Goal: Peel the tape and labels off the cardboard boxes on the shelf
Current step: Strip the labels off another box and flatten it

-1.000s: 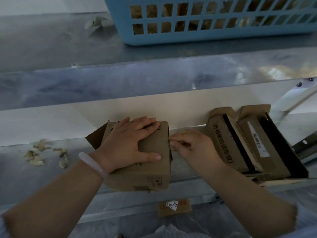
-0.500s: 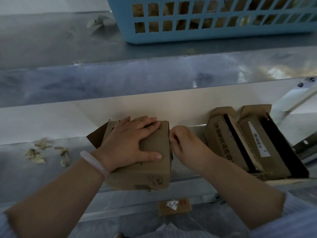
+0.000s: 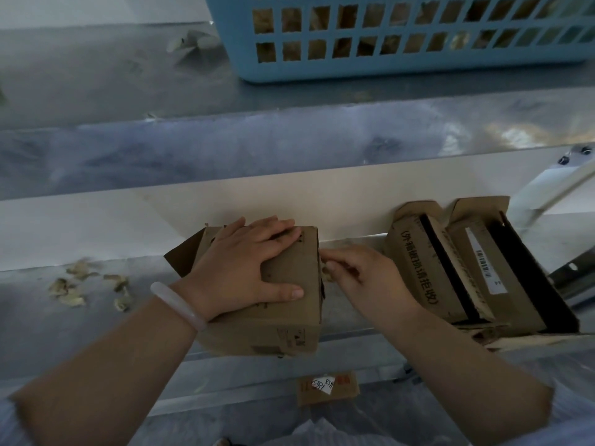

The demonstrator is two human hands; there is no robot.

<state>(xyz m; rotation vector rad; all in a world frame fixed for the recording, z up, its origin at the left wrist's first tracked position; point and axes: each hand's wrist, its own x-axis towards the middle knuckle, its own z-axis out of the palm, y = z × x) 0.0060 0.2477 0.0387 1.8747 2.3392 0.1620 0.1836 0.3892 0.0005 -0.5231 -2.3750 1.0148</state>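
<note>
A small brown cardboard box (image 3: 289,317) lies on the metal shelf (image 3: 64,323), its near end over the front edge. My left hand (image 3: 244,268) lies flat on its top with the fingers spread, pressing it down. My right hand (image 3: 367,278) is at the box's right side, thumb and forefinger pinched together on a bit of tape at the upper right edge. The tape itself is mostly hidden by the fingers. To the right stand two open boxes (image 3: 415,272), the farther one bearing a white barcode label (image 3: 486,265).
Several peeled tape scraps (image 3: 80,284) lie on the shelf at the left. A blue plastic basket (image 3: 386,62) sits on the upper shelf (image 3: 225,149). Below the shelf's front edge lies a cardboard piece with a white label (image 3: 328,386).
My right hand's fingers curled in tight against the box's right edge, then came back out to a pinch at the same spot. My left hand and the box stayed put.
</note>
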